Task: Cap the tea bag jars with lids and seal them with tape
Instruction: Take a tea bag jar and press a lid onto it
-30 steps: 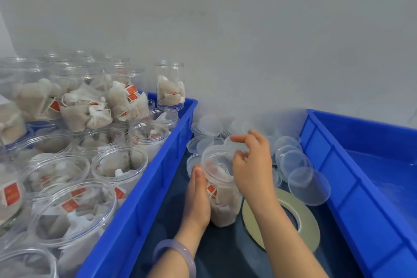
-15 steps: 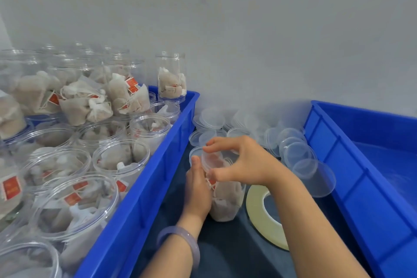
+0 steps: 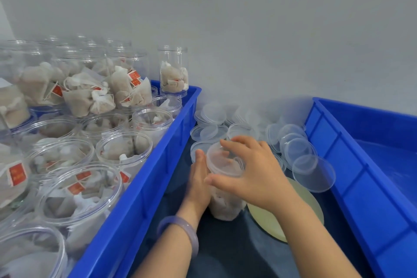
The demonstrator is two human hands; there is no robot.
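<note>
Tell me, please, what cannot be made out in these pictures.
Head view:
- Whether the lid seats on the tea bag jar: right hand covers its rim.
- Fingers of left hand: behind the jar.
- tape roll: partly under the right forearm.
- Print on red tags: too small.
- right blue bin: cut by frame edge.

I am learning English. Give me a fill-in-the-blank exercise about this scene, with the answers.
The right hand holds a ____ on top of the jar.
The bracelet sits on the ____ wrist.
The tape roll lies to the jar's ____.
The left bin is ____.
Missing words: lid; left; right; blue.
</note>
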